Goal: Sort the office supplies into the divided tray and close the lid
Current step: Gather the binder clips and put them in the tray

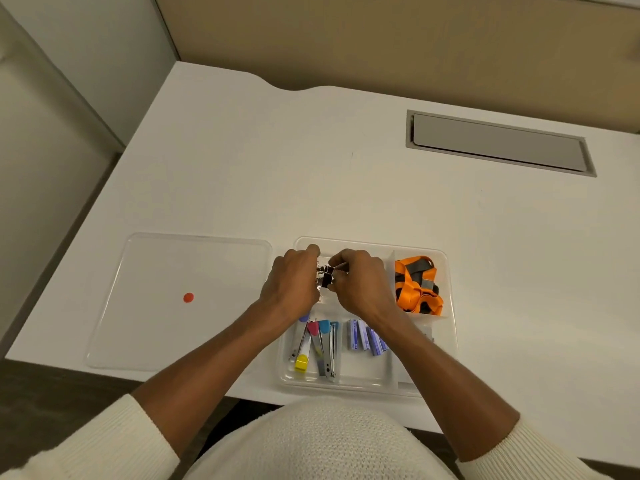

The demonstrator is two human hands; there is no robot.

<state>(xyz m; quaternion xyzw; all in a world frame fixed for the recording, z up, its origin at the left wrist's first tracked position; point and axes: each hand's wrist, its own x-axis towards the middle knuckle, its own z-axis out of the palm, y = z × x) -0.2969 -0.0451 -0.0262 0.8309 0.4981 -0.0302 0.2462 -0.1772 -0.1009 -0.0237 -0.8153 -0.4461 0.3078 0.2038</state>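
A clear divided tray lies on the white desk near its front edge. Over its far-left compartment my left hand and my right hand meet, both pinching a bunch of black binder clips between them. An orange and grey lanyard fills the far-right compartment. Small staplers with coloured ends lie in the near-left compartment. Blue staple boxes sit in the near-middle one. The clear lid lies flat to the left of the tray, with a red dot on it.
A grey cable hatch is set into the desk at the far right. A tan partition wall stands behind the desk. The desk's left edge drops off beside the lid.
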